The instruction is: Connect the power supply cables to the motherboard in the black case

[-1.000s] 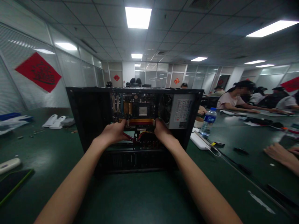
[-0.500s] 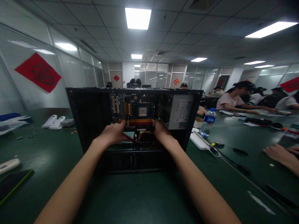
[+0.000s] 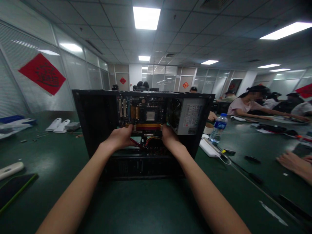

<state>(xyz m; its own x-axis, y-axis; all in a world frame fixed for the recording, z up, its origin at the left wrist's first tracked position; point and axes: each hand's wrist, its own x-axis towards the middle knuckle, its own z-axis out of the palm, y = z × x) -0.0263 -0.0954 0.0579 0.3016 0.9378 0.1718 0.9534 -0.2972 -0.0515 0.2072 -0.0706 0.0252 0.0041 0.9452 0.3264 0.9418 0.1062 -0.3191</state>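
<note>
An open black computer case (image 3: 97, 120) stands on edge in front of me, its motherboard (image 3: 156, 104) facing me. Both hands reach inside it. My left hand (image 3: 121, 137) is closed, its thumb and fingertips pressed at the left end of the orange and dark red memory slots (image 3: 148, 126). At their right end, my right hand (image 3: 170, 136) is closed with its thumb up; its other fingers are mostly hidden. Between the hands run red and yellow cables (image 3: 148, 140). The power supply (image 3: 191, 117), with its fan, sits at the upper right.
Right of the case are a water bottle (image 3: 219, 128), a white power strip (image 3: 208, 148) and cables. White shoe-like objects (image 3: 58, 125) and a green-edged black pad (image 3: 17, 190) lie left. Another person's hand (image 3: 290, 161) rests at the right; more people sit beyond.
The whole view has shifted slightly, so things appear a little further right. Both hands keep their places at the ends of the memory slots.
</note>
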